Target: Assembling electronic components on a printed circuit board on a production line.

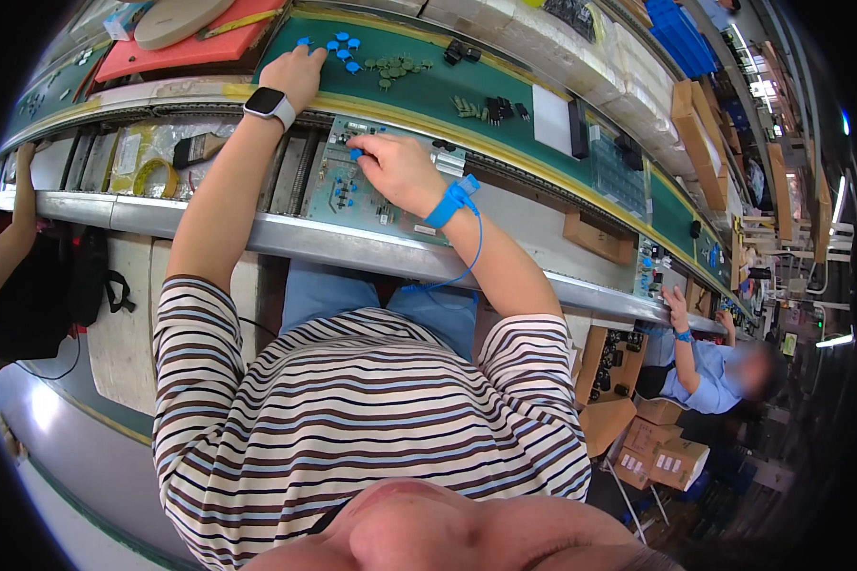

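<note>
My left hand, wearing a smartwatch on its wrist, reaches over the green bench mat. Its fingertips are closed on a blue disc capacitor, beside a small group of blue disc capacitors. My right hand has a blue anti-static wrist strap with a cord. Thumb and forefinger pinch another blue disc capacitor at the surface of a circuit board. The board lies on the rail track in front of me and carries several small blue parts; my right hand covers part of it.
Green disc parts and black components lie on the mat. A brush and a yellow tape roll are left of the board. A metal rail runs along the near edge. A co-worker is at right; another person's arm shows at left.
</note>
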Tool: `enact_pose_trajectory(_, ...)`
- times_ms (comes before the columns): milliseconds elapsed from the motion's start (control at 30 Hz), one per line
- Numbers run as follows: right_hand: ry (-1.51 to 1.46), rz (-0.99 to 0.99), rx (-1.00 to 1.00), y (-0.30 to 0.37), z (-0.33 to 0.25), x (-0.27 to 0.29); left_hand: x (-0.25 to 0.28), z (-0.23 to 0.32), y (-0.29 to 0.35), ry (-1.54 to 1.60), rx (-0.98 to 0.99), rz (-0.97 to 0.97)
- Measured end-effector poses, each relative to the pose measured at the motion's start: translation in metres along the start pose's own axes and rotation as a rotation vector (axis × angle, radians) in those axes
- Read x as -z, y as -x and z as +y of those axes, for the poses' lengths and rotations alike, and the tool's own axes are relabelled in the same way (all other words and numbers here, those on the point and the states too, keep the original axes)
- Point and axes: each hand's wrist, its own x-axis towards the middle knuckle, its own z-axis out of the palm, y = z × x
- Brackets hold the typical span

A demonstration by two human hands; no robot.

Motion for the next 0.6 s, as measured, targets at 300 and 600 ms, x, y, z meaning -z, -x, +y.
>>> enact_pose_trajectory(300,0.084,-0.047,-0.003,-0.002,0.002,-0.012,0.025,-0.002,0.019,0.478,-0.107,0.293)
enact_pose_trajectory(600,0.130,-0.027,0.000,-0.001,0.000,-0.011,0.061,0.025,0.062,0.828,-0.032,0.037)
